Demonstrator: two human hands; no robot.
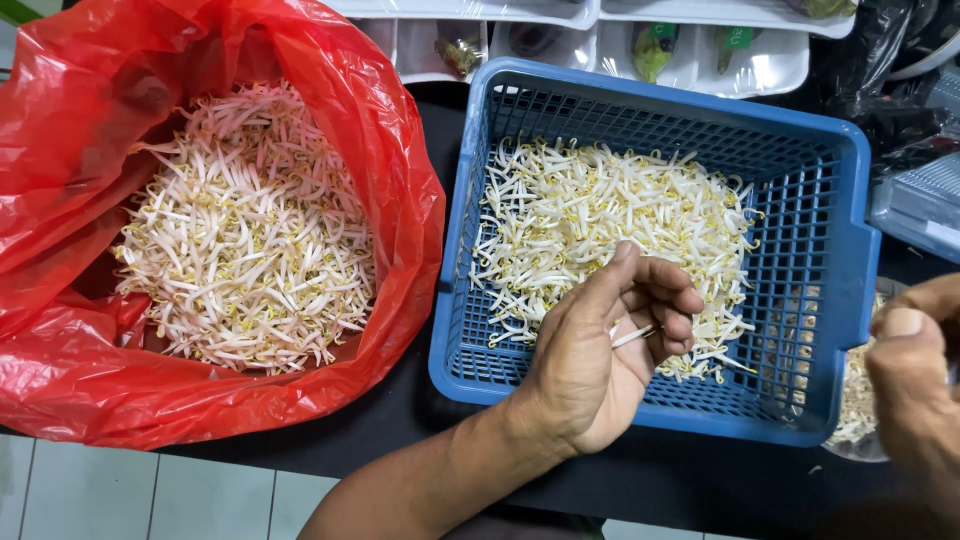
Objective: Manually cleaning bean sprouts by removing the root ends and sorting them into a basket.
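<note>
My left hand (600, 345) hovers over the near part of a blue plastic basket (850, 250) and pinches a single bean sprout (635, 336) between thumb and fingers. The basket holds a loose layer of white bean sprouts (610, 215). My right hand (915, 375) is at the right edge of the view, beside the basket, above a small pile of sprouts (855, 400); its fingers are curled, and I cannot tell whether it holds anything. A red plastic bag (400, 210) on the left lies open with a large heap of bean sprouts (245, 235) inside.
White foam trays (760, 60) with green items stand behind the basket. Dark plastic and a clear container (925, 205) lie at the far right. Everything rests on a black surface (400, 420), with pale floor tiles (150, 495) below its near edge.
</note>
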